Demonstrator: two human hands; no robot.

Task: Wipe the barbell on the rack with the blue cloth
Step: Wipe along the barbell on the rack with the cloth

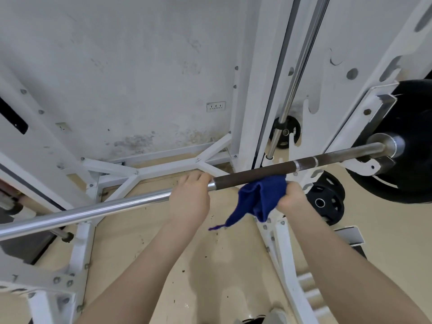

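The barbell (93, 210) runs across the view from lower left to upper right, shiny on the left and dark knurled (254, 173) toward the right. It rests on a white rack hook (364, 163) beside a black plate (411, 141). My left hand (189, 197) grips the bar where the shiny part meets the knurled part. My right hand (292, 198) is closed on the blue cloth (254, 202), which presses against the underside of the knurled section and hangs down in a point.
The white rack frame (247, 90) stands ahead, with a chrome guide rod (297, 73) and floor braces (145, 169). Black plates (327, 199) are stored low on the right. A stained white wall with a socket strip (216, 106) is behind.
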